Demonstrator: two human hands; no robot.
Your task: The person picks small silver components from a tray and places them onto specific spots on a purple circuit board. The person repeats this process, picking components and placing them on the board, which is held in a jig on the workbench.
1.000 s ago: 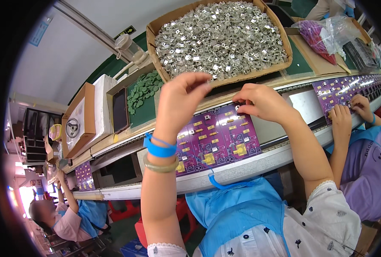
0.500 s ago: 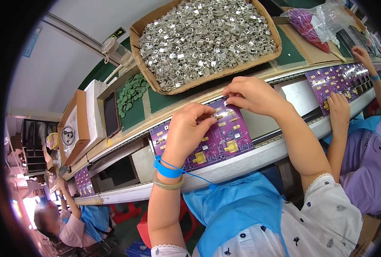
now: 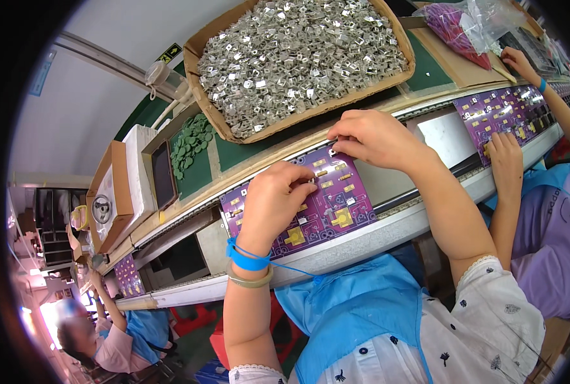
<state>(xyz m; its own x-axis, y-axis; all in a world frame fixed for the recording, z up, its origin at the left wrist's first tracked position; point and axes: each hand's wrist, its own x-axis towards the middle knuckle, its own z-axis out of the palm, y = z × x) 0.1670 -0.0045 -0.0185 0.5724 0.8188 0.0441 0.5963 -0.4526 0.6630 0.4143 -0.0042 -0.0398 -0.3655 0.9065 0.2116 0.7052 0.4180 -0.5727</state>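
Both my hands work over a purple circuit board (image 3: 326,221) that carries yellow and silver parts and lies on the conveyor line. My left hand (image 3: 277,200), with a blue band at its wrist, pinches a small silver metal piece above the middle of the board. Over the board's far edge, my right hand (image 3: 376,139) has thumb and forefinger pressed around another small metal clip (image 3: 333,152), mostly covered by the fingertips. Just beyond the board stands a cardboard box (image 3: 259,133) heaped with silver metal clips (image 3: 304,61).
Left of the box lie green discs (image 3: 191,144) beside a dark tray (image 3: 165,173). A metal rail (image 3: 323,259) runs along the near side. A co-worker's hand (image 3: 505,153) rests at another purple board (image 3: 489,118) on the right. A bag of purple parts (image 3: 454,29) lies far right.
My left hand has shifted slightly left and down, away from my right hand. The right hand has moved a little left and up at the board's far edge.
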